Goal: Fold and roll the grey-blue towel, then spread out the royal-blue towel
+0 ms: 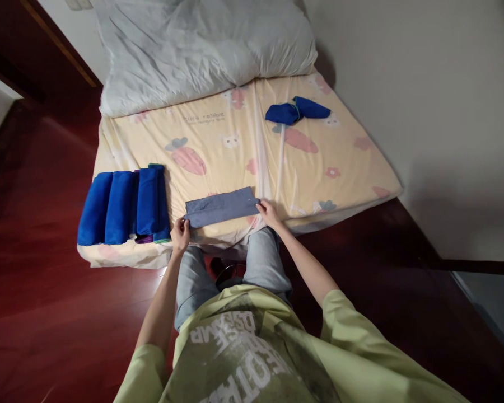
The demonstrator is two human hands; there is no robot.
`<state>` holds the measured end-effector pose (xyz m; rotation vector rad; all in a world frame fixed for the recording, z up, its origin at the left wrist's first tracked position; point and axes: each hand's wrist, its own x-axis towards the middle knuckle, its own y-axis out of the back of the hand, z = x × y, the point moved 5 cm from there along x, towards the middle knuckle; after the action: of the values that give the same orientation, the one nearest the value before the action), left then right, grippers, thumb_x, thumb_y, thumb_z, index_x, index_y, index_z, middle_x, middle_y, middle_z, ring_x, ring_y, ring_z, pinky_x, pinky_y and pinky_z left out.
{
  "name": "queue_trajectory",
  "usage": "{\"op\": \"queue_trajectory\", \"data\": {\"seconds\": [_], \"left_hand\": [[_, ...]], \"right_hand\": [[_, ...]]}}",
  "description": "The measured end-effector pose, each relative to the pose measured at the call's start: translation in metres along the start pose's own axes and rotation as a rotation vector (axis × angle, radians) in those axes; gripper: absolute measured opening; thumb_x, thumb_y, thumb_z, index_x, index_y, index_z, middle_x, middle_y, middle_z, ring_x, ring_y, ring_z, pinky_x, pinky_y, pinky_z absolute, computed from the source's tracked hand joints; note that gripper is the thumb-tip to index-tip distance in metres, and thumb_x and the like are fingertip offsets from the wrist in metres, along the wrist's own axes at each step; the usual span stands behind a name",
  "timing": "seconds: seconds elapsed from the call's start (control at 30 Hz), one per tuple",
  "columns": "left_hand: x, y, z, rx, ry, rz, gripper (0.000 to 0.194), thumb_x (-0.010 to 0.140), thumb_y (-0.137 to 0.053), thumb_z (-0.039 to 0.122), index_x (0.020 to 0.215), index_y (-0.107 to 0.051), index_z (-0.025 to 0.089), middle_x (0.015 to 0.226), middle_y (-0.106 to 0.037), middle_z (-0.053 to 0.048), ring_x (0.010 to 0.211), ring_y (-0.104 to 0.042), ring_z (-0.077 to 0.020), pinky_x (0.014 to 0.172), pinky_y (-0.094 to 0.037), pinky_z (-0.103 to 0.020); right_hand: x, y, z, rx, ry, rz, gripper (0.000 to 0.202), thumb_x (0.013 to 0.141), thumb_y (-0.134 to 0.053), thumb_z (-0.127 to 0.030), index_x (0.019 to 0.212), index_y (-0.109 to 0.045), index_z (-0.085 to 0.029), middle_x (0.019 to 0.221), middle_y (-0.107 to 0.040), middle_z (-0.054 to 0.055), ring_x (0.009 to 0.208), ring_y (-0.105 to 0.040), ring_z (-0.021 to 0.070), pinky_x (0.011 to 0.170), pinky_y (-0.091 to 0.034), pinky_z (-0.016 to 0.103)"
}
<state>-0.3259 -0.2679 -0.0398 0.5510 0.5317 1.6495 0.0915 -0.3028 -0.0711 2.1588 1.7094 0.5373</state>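
A grey-blue cloth (222,208), folded into a long flat strip, lies near the front edge of the bed. My left hand (180,232) pinches its near left corner. At the right end, my right hand (268,212) grips the other corner between thumb and fingers. Just left of my left hand, several blue rolled or folded cloths (120,207) sit side by side, some with green or purple edging. Farther back on the right is a crumpled blue cloth (292,111) with a green border.
The bed (218,134) has a yellow sheet printed with carrots and rabbits. A large pale grey quilt (205,50) is heaped along its far side. A wall (411,84) stands to the right, and dark red floor (37,252) runs round the bed.
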Motion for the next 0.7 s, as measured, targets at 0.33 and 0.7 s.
{"op": "queue_trajectory", "data": {"seconds": [0.33,0.7], "left_hand": [[0.007,0.0,-0.004,0.116,0.025,-0.07,0.036,0.088,-0.056,0.046,0.105,-0.07,0.018,0.08,-0.074,-0.008,0.078,-0.071,-0.0249,0.069,-0.05,-0.029],[-0.003,0.003,0.0,0.145,0.019,-0.073,0.029,0.087,-0.059,0.041,0.104,-0.067,0.019,0.078,-0.074,-0.007,0.078,-0.073,-0.0251,0.07,-0.05,-0.03]], "right_hand": [[0.001,0.0,0.003,-0.023,-0.013,-0.011,0.033,0.09,-0.055,-0.05,0.079,-0.062,-0.019,0.078,-0.07,0.006,0.076,-0.069,0.022,0.071,-0.056,0.03],[-0.003,0.003,-0.001,0.035,-0.025,-0.025,0.03,0.085,-0.06,-0.047,0.077,-0.064,-0.018,0.077,-0.072,0.008,0.071,-0.069,0.0212,0.066,-0.054,0.029]]}}
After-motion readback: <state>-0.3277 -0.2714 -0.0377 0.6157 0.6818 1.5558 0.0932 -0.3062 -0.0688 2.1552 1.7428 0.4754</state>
